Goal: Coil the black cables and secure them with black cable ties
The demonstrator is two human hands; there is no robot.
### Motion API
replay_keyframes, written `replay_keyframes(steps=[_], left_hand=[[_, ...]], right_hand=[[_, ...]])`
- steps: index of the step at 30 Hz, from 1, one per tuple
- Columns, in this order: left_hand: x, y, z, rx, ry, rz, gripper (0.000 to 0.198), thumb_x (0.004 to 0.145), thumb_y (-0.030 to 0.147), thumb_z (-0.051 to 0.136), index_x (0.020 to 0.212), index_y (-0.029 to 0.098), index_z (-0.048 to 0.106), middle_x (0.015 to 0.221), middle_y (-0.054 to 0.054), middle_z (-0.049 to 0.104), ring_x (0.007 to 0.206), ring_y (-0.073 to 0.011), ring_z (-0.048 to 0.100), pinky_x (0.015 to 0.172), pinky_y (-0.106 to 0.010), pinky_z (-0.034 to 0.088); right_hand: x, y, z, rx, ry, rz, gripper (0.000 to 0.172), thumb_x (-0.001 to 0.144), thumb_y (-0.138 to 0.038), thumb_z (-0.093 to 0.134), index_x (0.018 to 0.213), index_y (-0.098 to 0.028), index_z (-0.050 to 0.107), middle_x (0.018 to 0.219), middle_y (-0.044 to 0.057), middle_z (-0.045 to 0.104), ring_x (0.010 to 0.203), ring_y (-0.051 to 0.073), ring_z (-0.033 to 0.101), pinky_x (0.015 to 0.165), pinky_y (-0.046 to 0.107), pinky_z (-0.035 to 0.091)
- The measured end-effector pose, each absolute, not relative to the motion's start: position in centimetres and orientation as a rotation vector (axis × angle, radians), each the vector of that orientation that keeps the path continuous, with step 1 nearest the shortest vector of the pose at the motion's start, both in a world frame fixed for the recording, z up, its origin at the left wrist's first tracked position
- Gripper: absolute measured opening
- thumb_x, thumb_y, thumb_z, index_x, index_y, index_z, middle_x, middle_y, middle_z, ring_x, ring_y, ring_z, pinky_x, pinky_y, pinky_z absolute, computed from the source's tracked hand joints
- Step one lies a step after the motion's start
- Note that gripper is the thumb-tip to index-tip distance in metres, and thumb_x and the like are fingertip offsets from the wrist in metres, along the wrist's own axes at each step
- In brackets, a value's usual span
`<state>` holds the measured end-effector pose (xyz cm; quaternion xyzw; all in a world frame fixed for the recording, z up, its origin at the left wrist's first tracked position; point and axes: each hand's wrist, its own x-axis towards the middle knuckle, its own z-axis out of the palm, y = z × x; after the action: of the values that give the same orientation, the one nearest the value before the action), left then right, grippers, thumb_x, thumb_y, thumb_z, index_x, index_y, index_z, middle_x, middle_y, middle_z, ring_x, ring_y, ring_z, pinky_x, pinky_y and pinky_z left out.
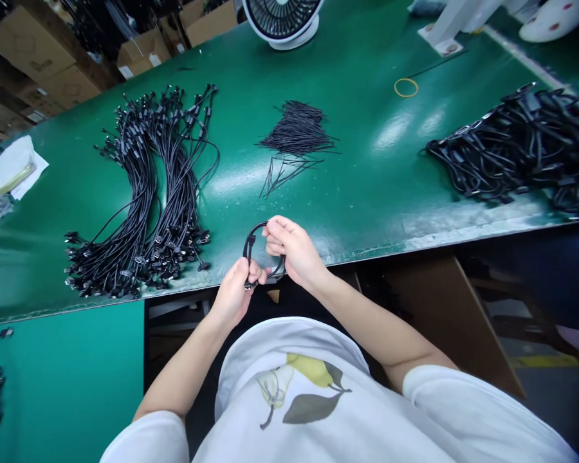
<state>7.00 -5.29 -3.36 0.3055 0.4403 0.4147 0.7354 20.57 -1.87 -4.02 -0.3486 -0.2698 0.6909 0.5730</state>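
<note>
The left hand pinches a looped black cable near a plug, the right hand closed on its upper bend. The loop is at the table's near edge, between heaped cables at left and a cable pile at right.

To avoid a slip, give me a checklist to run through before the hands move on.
1. Left hand gripping the black cable: ok, fingers closed on it.
2. Right hand on the same cable: ok, pinching it higher up.
3. Cable coiled: ok, bent into a loop between the hands.
4. Loop tied: cannot tell, fingers cover part of it.
5. Thin black strips in view: ok, piled on the green table ahead.
6. Cable bundles apart from the hands: ok, they lie to the left.
</note>
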Motion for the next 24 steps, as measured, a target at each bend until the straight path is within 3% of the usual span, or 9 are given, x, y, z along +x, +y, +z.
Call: replay_keyframes(steps=[4, 6, 8, 11, 15, 17, 20, 24], left_hand=[[7.1, -5.0, -3.7, 0.551, 0.971, 0.982, 0.043, 0.084, 0.052, 0.064, 0.066, 0.018, 0.045, 0.059, 0.007, 0.033, 0.054, -0.0074, 0.039, 0.067, -0.026, 0.048], [7.0, -4.7, -3.8, 0.525, 0.925, 1.004, 0.043, 0.086, 0.052, 0.061, 0.067, 0.018, 0.045, 0.057, 0.008, 0.030, 0.048, -0.0060, 0.032, 0.057, -0.023, 0.044], [6.8, -4.5, -4.1, 0.523, 0.890, 0.995, 0.042, 0.087, 0.051, 0.061, 0.067, 0.017, 0.045, 0.055, 0.008, 0.029, 0.046, -0.0053, 0.029, 0.053, -0.021, 0.041], [6.5, -4.6, -4.6, 0.548, 0.881, 0.904, 0.041, 0.086, 0.052, 0.062, 0.070, 0.017, 0.046, 0.054, 0.009, 0.031, 0.044, -0.0052, 0.030, 0.051, -0.021, 0.042], [6.4, -5.1, -4.7, 0.567, 0.874, 0.804, 0.040, 0.086, 0.051, 0.061, 0.071, 0.016, 0.049, 0.055, 0.007, 0.036, 0.045, -0.0061, 0.036, 0.053, -0.023, 0.045], [6.7, -5.2, -4.4, 0.552, 0.862, 0.781, 0.039, 0.087, 0.050, 0.060, 0.071, 0.015, 0.052, 0.056, 0.006, 0.040, 0.048, -0.0072, 0.041, 0.057, -0.024, 0.047], [7.1, -5.2, -3.6, 0.494, 0.856, 0.809, 0.035, 0.092, 0.045, 0.056, 0.073, 0.015, 0.055, 0.061, 0.002, 0.047, 0.056, -0.0087, 0.048, 0.062, -0.023, 0.048], [6.6, -4.9, -2.8, 0.478, 0.819, 0.798, 0.025, 0.094, 0.030, 0.053, 0.076, 0.014, 0.060, 0.065, 0.000, 0.051, 0.062, -0.0101, 0.053, 0.067, -0.024, 0.048]], right_hand=[[19.3, -2.9, -4.0, -0.802, -0.590, 1.609, 0.035, 0.081, -0.051, 0.067, 0.078, -0.019, 0.052, 0.081, -0.002, 0.051, 0.069, 0.006, 0.049, 0.058, 0.018, 0.042], [18.5, -3.8, -4.6, -0.837, -0.608, 1.617, 0.040, 0.082, -0.059, 0.062, 0.085, -0.021, 0.052, 0.090, 0.000, 0.055, 0.079, 0.009, 0.056, 0.057, 0.017, 0.045], [18.0, -4.5, -5.0, -0.888, -0.672, 1.695, 0.045, 0.084, -0.065, 0.055, 0.100, -0.023, 0.052, 0.094, 0.001, 0.057, 0.072, 0.009, 0.058, 0.046, 0.017, 0.042], [17.9, -5.0, -4.7, -0.959, -0.802, 1.776, 0.048, 0.088, -0.064, 0.050, 0.119, -0.028, 0.045, 0.094, 0.000, 0.061, 0.057, 0.006, 0.055, 0.039, 0.015, 0.038], [18.6, -4.8, -3.4, -1.023, -0.870, 1.789, 0.041, 0.090, -0.056, 0.052, 0.118, -0.028, 0.045, 0.105, 0.001, 0.065, 0.051, 0.004, 0.053, 0.034, 0.013, 0.037], [18.8, -4.5, -3.0, -1.067, -0.837, 1.778, 0.039, 0.088, -0.054, 0.058, 0.113, -0.027, 0.045, 0.088, -0.003, 0.064, 0.044, 0.004, 0.050, 0.030, 0.013, 0.035], [18.8, -4.0, -3.1, -1.066, -0.741, 1.772, 0.039, 0.083, -0.049, 0.065, 0.106, -0.026, 0.044, 0.060, -0.011, 0.048, 0.036, 0.004, 0.041, 0.030, 0.012, 0.031], [18.6, -3.6, -3.4, -0.966, -0.640, 1.825, 0.035, 0.083, -0.047, 0.066, 0.100, -0.026, 0.043, 0.056, -0.012, 0.043, 0.035, 0.003, 0.034, 0.030, 0.012, 0.026]])
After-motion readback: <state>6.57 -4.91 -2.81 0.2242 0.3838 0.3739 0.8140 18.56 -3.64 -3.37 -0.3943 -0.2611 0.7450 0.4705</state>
